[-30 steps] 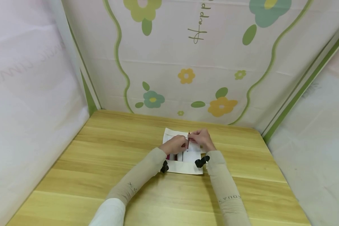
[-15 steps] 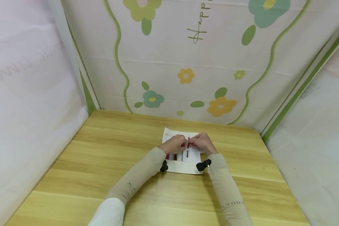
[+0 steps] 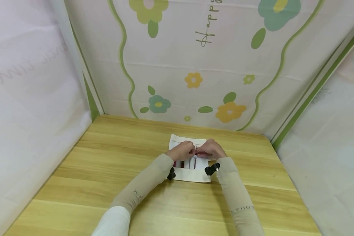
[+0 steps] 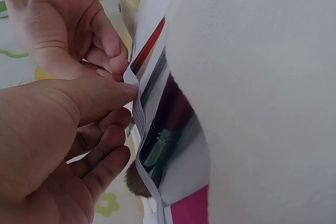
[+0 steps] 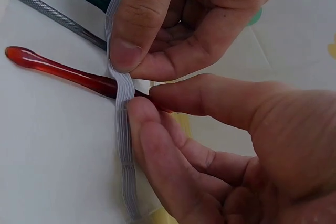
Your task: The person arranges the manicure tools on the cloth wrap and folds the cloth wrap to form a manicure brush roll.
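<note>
In the head view a white fabric tool roll [image 3: 192, 176] lies unfolded under both hands. My left hand [image 4: 58, 140] pinches the ribbed white elastic band [image 5: 126, 150] between thumb and index finger. Just beside it, my right hand [image 5: 226, 145] pinches the thin end of a glossy red-brown stick-like tool [image 5: 63, 73]. This tool passes beneath the band, its rounded end lying on the white fabric. Alongside, also under the band, are a knurled metal tool [image 5: 60, 18] and a makeup brush [image 4: 160, 142] with dark bristles and a dark red handle. The red-brown tool's tip is partly hidden by fingers.
A magenta piece [image 4: 191, 207] sits under the band beyond the brush. A white flap [image 4: 252, 93] of the roll rises close to the left wrist camera. The wooden table [image 3: 106, 183] is bounded by flower-printed fabric walls [image 3: 171, 65].
The red-brown tool has slid under the elastic band toward the person, and more of it shows on the near side. My right hand moved down with it; the left hand stays in place.
</note>
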